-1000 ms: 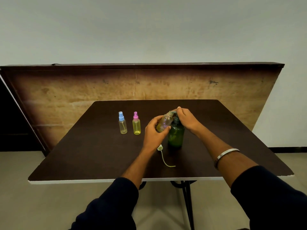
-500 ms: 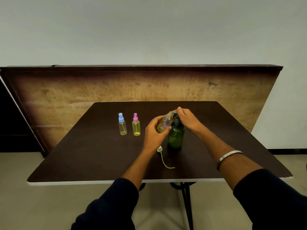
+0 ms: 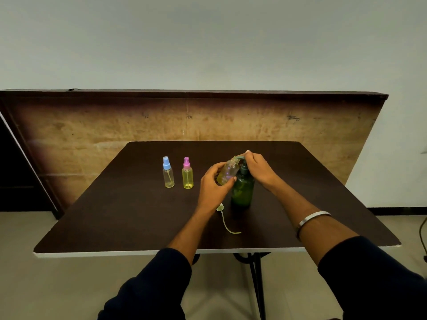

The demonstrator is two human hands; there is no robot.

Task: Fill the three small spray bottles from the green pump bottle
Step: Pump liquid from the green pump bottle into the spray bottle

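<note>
One head-worn wide-angle view only. It looks forward and down from the near side of the dark table [image 3: 115,227], over both forearms, toward the far wall [image 3: 208,42]. The whole tabletop lies in frame at mid range, floor [image 3: 69,285] below its near edge. The wooden panel [image 3: 115,128] behind appears bowed by the lens.

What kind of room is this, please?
Probably a bare indoor workroom, not a kitchen: a dark folding table on a metal leg, a second tabletop leaning against a plain wall, and a tiled floor.
</note>
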